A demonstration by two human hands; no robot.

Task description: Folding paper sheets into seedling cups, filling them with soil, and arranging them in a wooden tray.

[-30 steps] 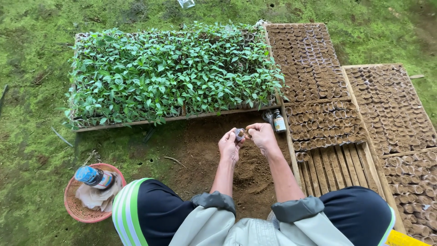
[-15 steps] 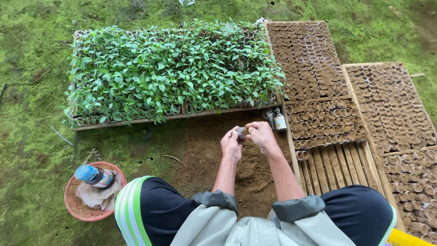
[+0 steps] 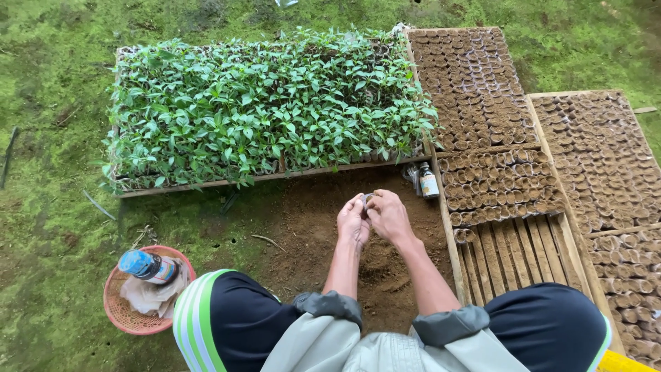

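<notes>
Perhaps pot [image 3: 367, 198] between 2 hands [image 3: 375, 219]

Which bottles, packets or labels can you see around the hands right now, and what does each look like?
Small bottle: upright on the soil beside the wooden tray, dark cap, pale label with an orange band.
Clear wrapper: crumpled just left of that bottle.
Larger bottle: lying in the pink basket on a cloth, blue wrap, dark cap.
Both hands, left hand and right hand, pinch something small; no label shows.

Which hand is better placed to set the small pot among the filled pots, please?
Probably the right hand: it pinches the small pot with the left hand, and the filled pots lie on its side.
</notes>
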